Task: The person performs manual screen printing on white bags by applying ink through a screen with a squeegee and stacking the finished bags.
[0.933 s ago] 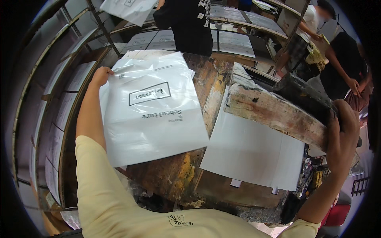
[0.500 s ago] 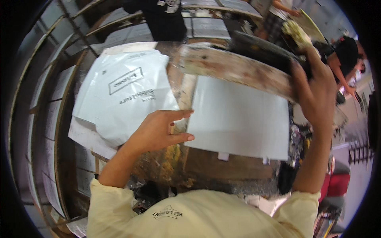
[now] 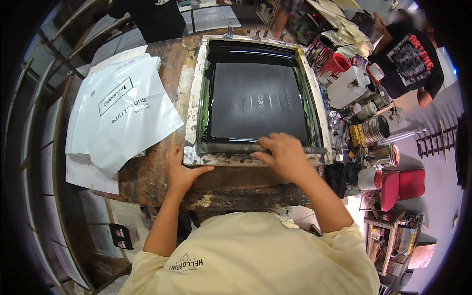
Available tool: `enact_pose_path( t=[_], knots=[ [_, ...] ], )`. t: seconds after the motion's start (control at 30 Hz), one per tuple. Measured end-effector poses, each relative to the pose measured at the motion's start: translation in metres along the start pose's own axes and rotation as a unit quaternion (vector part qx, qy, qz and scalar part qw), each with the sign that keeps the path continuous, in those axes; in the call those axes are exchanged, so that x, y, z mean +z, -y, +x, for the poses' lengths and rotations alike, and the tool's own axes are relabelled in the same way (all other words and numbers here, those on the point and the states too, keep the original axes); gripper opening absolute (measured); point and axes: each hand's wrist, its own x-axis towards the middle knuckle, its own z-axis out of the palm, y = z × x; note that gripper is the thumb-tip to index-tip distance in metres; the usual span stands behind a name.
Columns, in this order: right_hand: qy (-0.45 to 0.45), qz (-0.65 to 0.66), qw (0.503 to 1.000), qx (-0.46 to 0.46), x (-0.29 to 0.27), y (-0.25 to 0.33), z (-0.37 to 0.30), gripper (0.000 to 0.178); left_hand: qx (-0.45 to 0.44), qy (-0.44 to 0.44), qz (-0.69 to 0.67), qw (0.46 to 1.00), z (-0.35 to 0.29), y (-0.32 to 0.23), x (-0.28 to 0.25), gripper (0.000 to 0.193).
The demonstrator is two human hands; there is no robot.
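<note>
Black squeegee bar [image 3: 228, 148] lies under the right hand [image 3: 286, 156].

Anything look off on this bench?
Yes, mildly. The printed white plastic bags left of the screen-printing frame lie askew: uneven edges, twisted against the white sheet beneath. The wooden tabletop is blotchy with stains. No obvious fresh spill.
</note>
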Motion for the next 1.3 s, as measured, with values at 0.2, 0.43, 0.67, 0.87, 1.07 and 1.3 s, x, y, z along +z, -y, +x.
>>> enact_pose_path(
  t=[0.2,0.43,0.67,0.87,1.07,1.3],
  knots=[
    [-0.035,-0.007,0.999,-0.021,0.059,-0.003,-0.015,0.052,0.006,0.011,0.057,0.998,-0.005,0.027,0.017,0.116],
    [-0.121,-0.039,0.991,-0.052,0.069,-0.067,0.096,0.055,-0.008,0.012,0.064,0.998,-0.003,0.017,0.012,0.088],
    [-0.168,-0.097,0.979,-0.061,0.070,-0.156,0.250,0.034,-0.034,0.026,0.036,0.998,-0.003,0.017,0.010,0.099],
    [-0.062,-0.065,0.989,-0.115,0.018,-0.200,0.317,0.045,0.034,-0.010,0.025,0.999,-0.011,0.027,0.014,0.139],
    [-0.138,-0.099,0.982,-0.084,0.039,-0.195,0.302,0.044,0.042,-0.024,0.012,0.999,-0.014,0.023,0.014,0.135],
    [-0.131,-0.085,0.986,-0.061,0.050,-0.128,0.180,0.039,0.036,-0.036,-0.024,0.998,-0.015,0.027,0.021,0.125]
  ],
)
